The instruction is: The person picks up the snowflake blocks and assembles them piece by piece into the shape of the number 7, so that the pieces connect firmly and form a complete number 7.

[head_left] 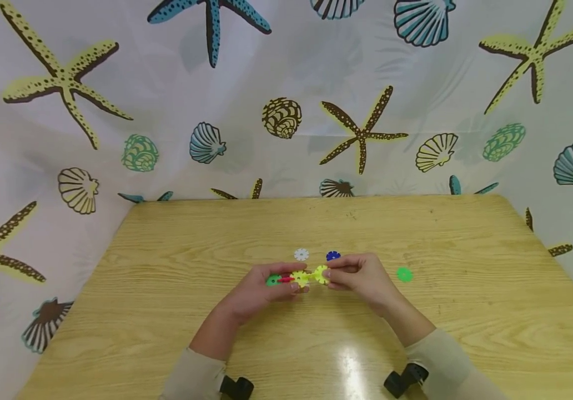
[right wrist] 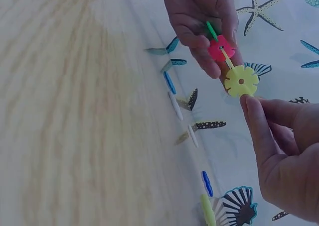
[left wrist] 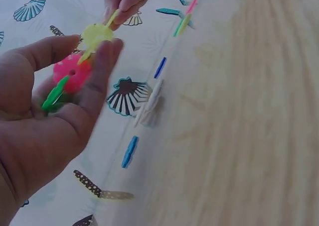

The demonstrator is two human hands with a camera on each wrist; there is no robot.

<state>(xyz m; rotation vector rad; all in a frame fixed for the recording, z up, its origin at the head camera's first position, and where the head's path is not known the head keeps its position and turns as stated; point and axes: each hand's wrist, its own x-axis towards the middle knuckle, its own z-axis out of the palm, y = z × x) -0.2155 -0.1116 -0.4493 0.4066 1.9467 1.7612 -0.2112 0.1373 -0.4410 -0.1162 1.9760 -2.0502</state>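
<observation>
Notched plastic discs are joined in a chain between my hands, with a green disc [head_left: 274, 280] and a red disc [right wrist: 221, 48] at the left end. Yellow discs [head_left: 299, 279] follow towards the right. My left hand [head_left: 259, 286] holds the chain's left part, thumb and fingers on either side of it. Thumb and fingertips of my right hand [head_left: 366, 278] pinch the edge of the yellow disc [right wrist: 241, 80] at the right end. Whether that disc is fully slotted in, I cannot tell. Fingers partly cover the green and red discs.
Beyond the hands, a white disc [head_left: 301, 254] and a blue disc [head_left: 333, 255] lie on the wooden table [head_left: 191, 233]. To the right of my right hand is a loose green disc [head_left: 404, 274]. A patterned cloth [head_left: 246, 150] rises behind the table's far edge.
</observation>
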